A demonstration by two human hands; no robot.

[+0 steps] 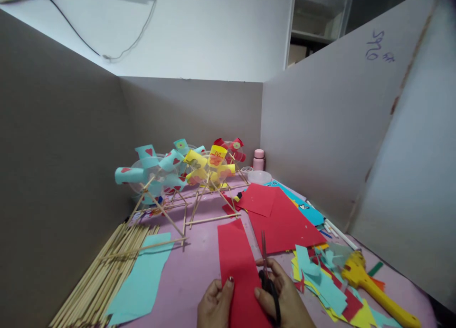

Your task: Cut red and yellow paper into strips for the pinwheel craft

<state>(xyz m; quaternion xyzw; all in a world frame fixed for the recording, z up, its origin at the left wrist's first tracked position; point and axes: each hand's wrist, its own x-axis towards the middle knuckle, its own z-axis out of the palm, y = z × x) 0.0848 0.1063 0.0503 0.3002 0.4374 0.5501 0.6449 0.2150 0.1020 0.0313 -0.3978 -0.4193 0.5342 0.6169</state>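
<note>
A long red paper strip lies on the pink table in front of me. My left hand pinches the strip's left edge near the bottom of the view. My right hand is closed round the black handles of a pair of scissors, whose blades point away from me along the strip's right edge. Larger red sheets lie just beyond the scissors.
Several paper windmills on stick frames stand at the back. A bundle of wooden sticks and a light blue sheet lie left. Paper scraps and a yellow glue gun lie right. Grey partition walls enclose the table.
</note>
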